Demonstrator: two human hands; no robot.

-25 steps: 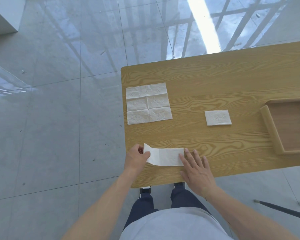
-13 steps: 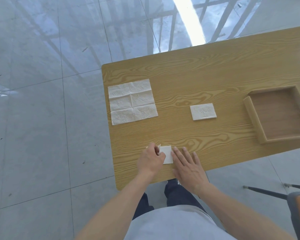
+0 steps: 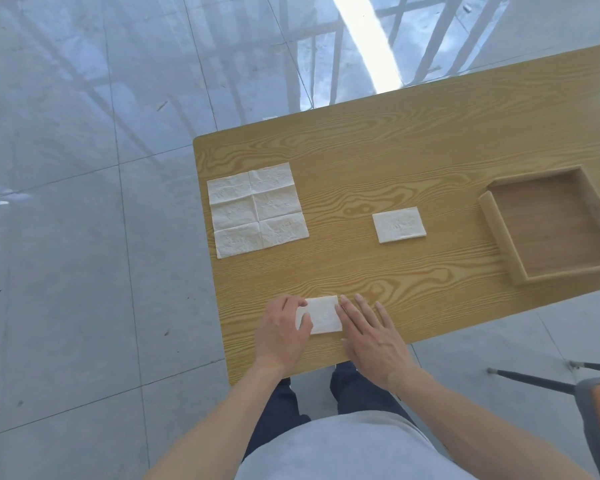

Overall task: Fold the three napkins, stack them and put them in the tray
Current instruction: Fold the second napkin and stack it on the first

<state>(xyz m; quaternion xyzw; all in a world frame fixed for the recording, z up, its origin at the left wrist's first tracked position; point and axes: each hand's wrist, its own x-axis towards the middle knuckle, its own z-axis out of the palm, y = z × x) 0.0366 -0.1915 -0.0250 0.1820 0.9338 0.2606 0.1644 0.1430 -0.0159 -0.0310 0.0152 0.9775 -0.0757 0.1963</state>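
Note:
A small folded white napkin [image 3: 323, 314] lies near the front edge of the wooden table [image 3: 413, 133]. My left hand [image 3: 283, 329] rests on its left end, thumb and fingers on the paper. My right hand [image 3: 371, 332] lies flat with fingers apart, its index finger along the napkin's right edge. A second folded napkin [image 3: 399, 224] sits alone in the middle of the table. An unfolded napkin [image 3: 256, 209] with crease lines lies flat at the left end. The wooden tray [image 3: 496, 237] stands at the right, with nothing in it.
The table's left and front edges are close to my hands, with grey tiled floor beyond. A chair [image 3: 596, 400] with dark legs stands at the lower right, beside the table.
The long strip in front of me has been folded over into a small rectangle. My left hand carried its left end to the right and now presses on it. The camera view shifted left.

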